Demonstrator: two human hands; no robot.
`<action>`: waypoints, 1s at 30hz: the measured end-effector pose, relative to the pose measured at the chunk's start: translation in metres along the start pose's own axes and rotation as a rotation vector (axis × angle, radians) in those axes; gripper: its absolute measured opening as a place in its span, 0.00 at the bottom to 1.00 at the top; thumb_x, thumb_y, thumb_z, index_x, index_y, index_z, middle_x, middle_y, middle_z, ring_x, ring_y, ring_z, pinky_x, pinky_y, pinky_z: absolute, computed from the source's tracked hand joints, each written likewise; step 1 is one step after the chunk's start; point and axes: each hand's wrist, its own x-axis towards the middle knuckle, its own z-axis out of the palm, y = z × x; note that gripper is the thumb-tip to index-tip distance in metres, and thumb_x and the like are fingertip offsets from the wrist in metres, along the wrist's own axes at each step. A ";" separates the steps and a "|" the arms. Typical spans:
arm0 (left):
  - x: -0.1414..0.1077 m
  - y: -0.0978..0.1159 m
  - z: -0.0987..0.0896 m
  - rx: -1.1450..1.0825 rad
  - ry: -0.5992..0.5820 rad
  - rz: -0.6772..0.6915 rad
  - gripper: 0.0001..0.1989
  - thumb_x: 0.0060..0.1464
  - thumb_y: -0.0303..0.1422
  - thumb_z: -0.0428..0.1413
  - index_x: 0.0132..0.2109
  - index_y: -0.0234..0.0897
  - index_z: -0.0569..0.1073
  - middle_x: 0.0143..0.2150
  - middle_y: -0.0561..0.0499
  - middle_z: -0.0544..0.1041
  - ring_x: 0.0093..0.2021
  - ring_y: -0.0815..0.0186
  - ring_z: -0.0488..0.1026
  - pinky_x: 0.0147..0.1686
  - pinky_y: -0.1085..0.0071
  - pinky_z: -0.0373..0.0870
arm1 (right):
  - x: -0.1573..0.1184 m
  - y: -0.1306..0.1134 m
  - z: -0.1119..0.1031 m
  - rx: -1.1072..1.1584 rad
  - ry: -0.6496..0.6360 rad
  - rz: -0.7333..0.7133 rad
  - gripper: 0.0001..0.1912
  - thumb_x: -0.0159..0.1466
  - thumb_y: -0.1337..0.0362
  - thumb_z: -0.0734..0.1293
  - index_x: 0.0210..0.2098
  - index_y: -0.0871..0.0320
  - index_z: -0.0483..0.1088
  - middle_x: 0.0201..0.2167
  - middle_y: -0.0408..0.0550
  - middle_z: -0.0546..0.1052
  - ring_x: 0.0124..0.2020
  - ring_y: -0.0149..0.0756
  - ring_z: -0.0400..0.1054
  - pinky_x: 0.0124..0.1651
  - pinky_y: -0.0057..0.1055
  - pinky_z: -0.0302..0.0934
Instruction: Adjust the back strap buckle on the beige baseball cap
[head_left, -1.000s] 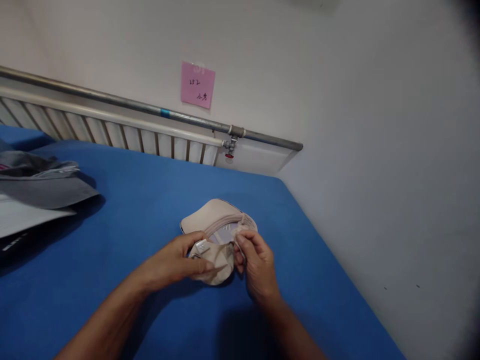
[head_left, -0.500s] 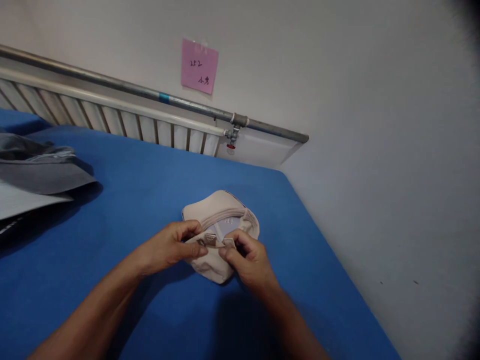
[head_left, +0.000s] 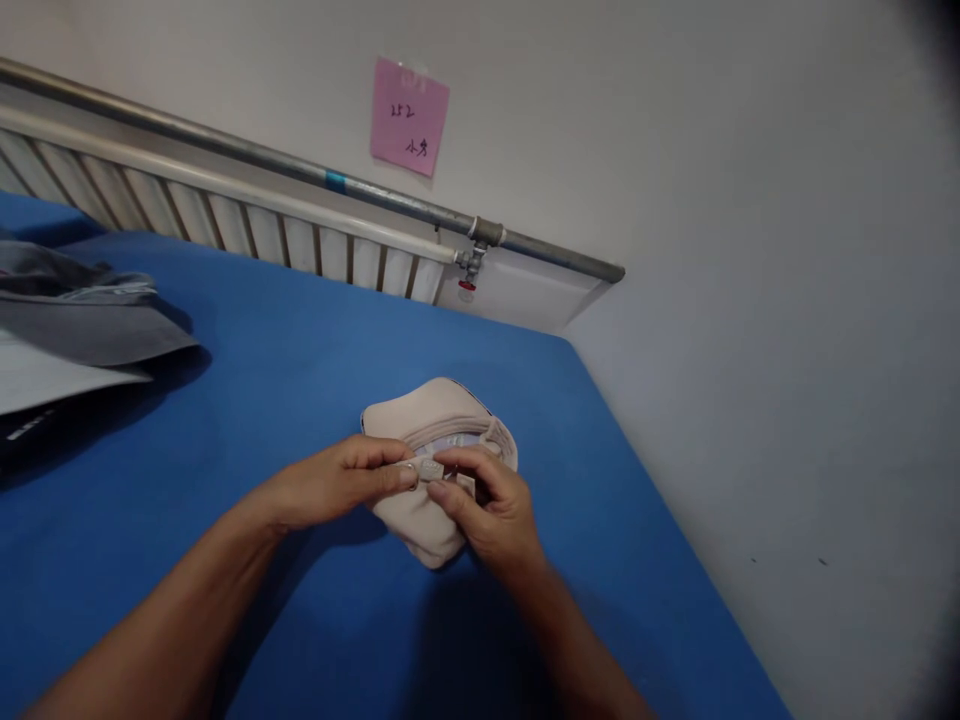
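A cream baseball cap (head_left: 424,525) rests on the blue surface, its brim pointing away from me and its inside partly showing. My left hand (head_left: 360,480) pinches the back strap on the left, thumb on top beside a small metal ring. Between my hands sits a small metal buckle (head_left: 430,470) on the strap. The thumb and index finger of my right hand (head_left: 484,500) close at the right edge of this buckle. A loose strap end (head_left: 466,486) shows by the right palm. The fingertips' undersides are hidden.
Grey and white caps (head_left: 90,325) lie stacked at the left on the blue-covered table (head_left: 300,330). Behind it run a white radiator (head_left: 262,230) and a metal pipe (head_left: 255,152) with a red-handled valve (head_left: 467,286). A pink note (head_left: 409,117) hangs on the wall.
My right thumb and index finger have moved left from the loose strap end onto the buckle, which now lies flatter. My left hand still pinches the strap. The view has shifted slightly.
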 end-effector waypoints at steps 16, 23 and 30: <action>0.000 0.001 0.003 -0.199 0.099 -0.054 0.11 0.50 0.39 0.61 0.32 0.34 0.77 0.28 0.53 0.71 0.30 0.69 0.63 0.30 0.73 0.60 | 0.003 0.003 -0.009 -0.063 -0.186 -0.124 0.10 0.61 0.65 0.69 0.43 0.52 0.75 0.35 0.44 0.78 0.35 0.34 0.72 0.40 0.32 0.67; 0.000 -0.002 0.002 -0.220 0.132 -0.092 0.12 0.46 0.40 0.64 0.31 0.35 0.78 0.27 0.54 0.71 0.29 0.69 0.63 0.30 0.73 0.60 | 0.004 0.001 -0.013 -0.023 -0.252 -0.081 0.11 0.62 0.65 0.69 0.44 0.52 0.75 0.34 0.43 0.78 0.34 0.32 0.71 0.39 0.30 0.66; -0.001 0.003 0.003 -0.172 0.064 -0.022 0.11 0.51 0.40 0.62 0.33 0.36 0.78 0.30 0.54 0.71 0.32 0.69 0.64 0.33 0.73 0.61 | 0.001 0.004 -0.007 0.047 -0.210 -0.050 0.14 0.62 0.65 0.68 0.48 0.52 0.74 0.38 0.45 0.78 0.39 0.33 0.72 0.43 0.32 0.66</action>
